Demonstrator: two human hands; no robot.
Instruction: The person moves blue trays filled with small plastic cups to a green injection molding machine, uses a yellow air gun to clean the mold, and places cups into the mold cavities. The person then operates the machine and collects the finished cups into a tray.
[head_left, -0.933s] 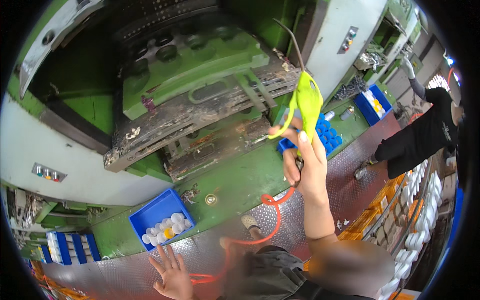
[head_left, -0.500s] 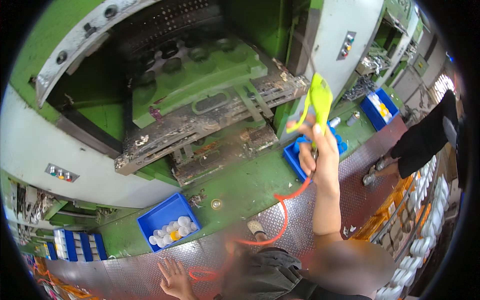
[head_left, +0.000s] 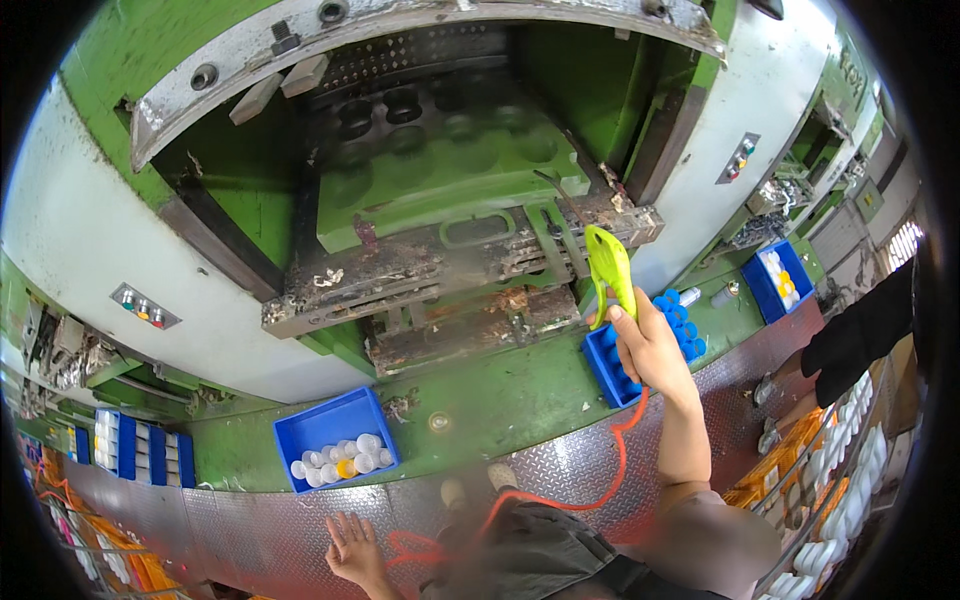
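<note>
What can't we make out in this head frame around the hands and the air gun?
- Head view: the tip of the yellow-green air gun blurs into the dark press bed behind it.
- Right hand: its fingers wrap the gun's far side, hidden, so the trigger can't be seen.
- Left hand: wrist cut off by the lower edge.
- Blue bin: the white pieces inside are too small to identify.

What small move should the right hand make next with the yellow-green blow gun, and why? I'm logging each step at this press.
Probably push the nozzle further in toward the dirty die bed. The right hand holds the yellow-green blow gun raised at the right edge of the press opening, its thin nozzle aimed at the debris-strewn lower die, not yet over it. The left hand rests low on the tread-plate floor.
</note>
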